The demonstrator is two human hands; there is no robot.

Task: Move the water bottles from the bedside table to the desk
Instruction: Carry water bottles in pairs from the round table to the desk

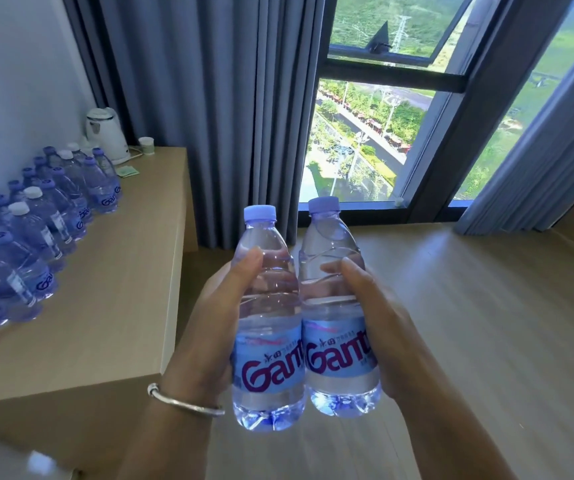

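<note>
Clear plastic caught the window light: two water bottles, held upright and side by side in mid-air above the wooden floor (469,306), their sides touching. The left hand (209,317) curled round the left bottle (268,341), thumb across its upper body, a silver bangle (181,401) on the wrist. The right hand (379,323) wrapped the right bottle (337,327) the same way. Both carried blue labels and pale blue caps. To the left stood the desk (112,306), already crowded with bottles in rows (32,237) (mostly blue caps, a few white), with a white kettle (105,133) at its far end near the grey curtain (209,98).
</note>
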